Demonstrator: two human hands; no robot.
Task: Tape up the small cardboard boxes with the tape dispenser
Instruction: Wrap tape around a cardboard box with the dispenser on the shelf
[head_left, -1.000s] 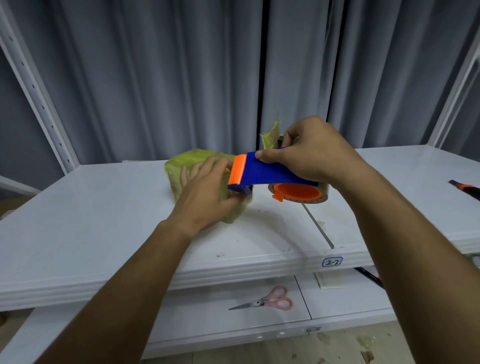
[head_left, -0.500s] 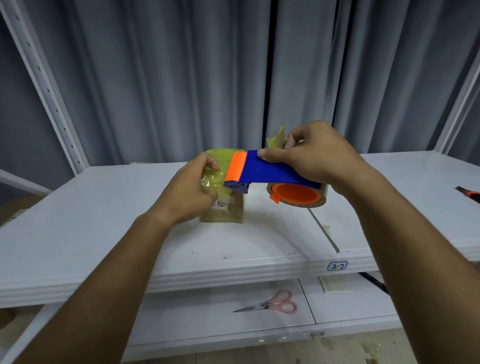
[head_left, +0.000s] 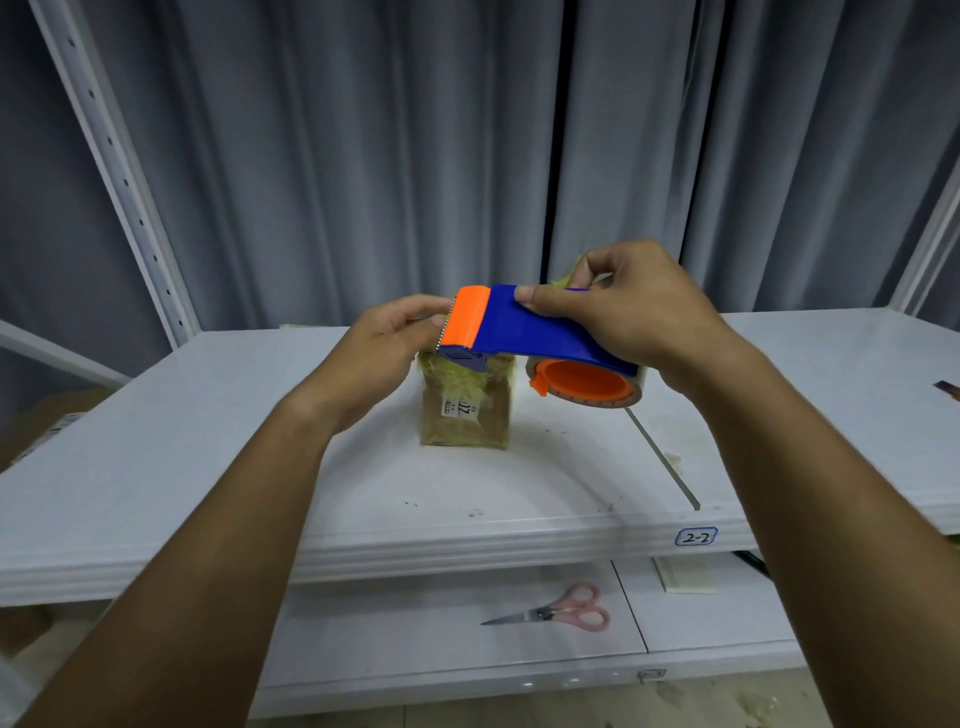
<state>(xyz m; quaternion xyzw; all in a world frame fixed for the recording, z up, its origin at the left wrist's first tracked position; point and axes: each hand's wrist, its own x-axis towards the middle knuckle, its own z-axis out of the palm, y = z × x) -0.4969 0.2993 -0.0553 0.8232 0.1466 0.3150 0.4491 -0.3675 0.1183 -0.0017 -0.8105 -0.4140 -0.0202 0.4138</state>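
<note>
Lying nearest on the lower shelf (head_left: 363, 649): pink scissors (head_left: 556, 613), well out of the way. Higher up, on the top shelf (head_left: 208, 467), standing upright: small box (head_left: 465, 405), already wrapped in yellowish tape, label facing forward. Held just above the box, not resting on it: dispenser (head_left: 524, 327), blue body, orange blade end, orange core with the roll at the right. Gripping the dispenser body from above: right hand (head_left: 628, 306), thumb on the blue plate. Pinching at the toothed edge, probably the loose tape end: left hand (head_left: 400, 332), though the tape itself hard to make out. Judging by size, light and fairly stiff box, likely to slide or tip when tape pulls; best steadied by its sides. Slick taped faces, sticky film prone to folding. Behind everything, grey curtain (head_left: 363, 156). Nothing blocking the box.
</note>
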